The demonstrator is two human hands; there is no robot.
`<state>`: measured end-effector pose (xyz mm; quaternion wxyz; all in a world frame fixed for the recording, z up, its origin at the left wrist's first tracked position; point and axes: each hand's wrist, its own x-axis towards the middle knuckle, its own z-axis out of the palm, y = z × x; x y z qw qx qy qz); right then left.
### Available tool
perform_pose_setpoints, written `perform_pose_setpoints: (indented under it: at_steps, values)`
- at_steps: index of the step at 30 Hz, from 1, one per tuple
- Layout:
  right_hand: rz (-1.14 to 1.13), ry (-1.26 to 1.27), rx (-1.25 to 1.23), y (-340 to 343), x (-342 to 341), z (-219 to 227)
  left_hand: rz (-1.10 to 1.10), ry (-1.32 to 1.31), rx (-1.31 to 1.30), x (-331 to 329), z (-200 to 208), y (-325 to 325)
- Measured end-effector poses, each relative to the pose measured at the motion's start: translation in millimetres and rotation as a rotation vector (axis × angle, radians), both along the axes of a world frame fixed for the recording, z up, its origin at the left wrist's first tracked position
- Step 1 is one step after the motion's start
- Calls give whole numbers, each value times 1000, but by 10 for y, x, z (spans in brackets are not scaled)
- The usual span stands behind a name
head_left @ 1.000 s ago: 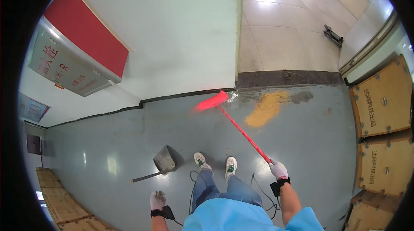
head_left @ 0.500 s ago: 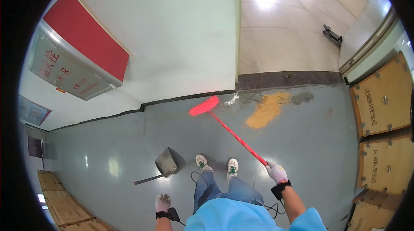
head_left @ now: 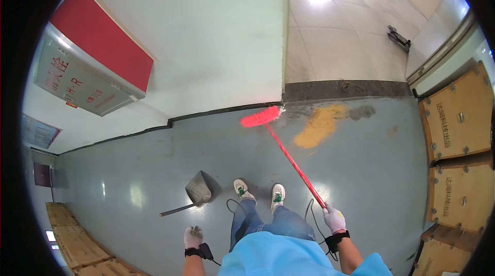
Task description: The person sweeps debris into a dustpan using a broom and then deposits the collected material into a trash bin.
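Observation:
My right hand (head_left: 334,219), in a white glove, is closed round the end of the red handle of a broom (head_left: 293,161). The handle slants away to the left. Its bright red bristle head (head_left: 260,116) is at the floor beside the dark base strip of the wall, next to a small white patch (head_left: 281,112). My left hand (head_left: 194,237), also gloved, hangs low at my left side with its fingers loosely apart and nothing in it. Ahead of it on the floor lies a grey long-handled dustpan (head_left: 198,189), its handle pointing left.
A yellow-orange patch (head_left: 320,126) marks the grey floor near the dark doorway threshold (head_left: 350,90). Wooden crates (head_left: 460,191) line the right side, and more wooden boxes (head_left: 77,245) stand at lower left. A red-and-silver cabinet (head_left: 95,70) juts from the wall. Cables hang by my legs.
The broom head has moved right and slightly farther away, up to the white patch by the wall corner. My right hand has shifted a little right and nearer. The dustpan stays in place.

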<state>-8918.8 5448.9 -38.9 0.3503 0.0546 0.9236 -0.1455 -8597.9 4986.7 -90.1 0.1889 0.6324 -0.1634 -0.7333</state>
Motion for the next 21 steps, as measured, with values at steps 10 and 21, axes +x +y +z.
perform_pose_setpoints:
  at_steps: [10,21]
  values:
    - [120,88,-55,-221,-722,-210,-29,-57,2,-192,72,75]
    - [-84,63,-32,191,153,-275,-26,-54,4,-123,32,59]
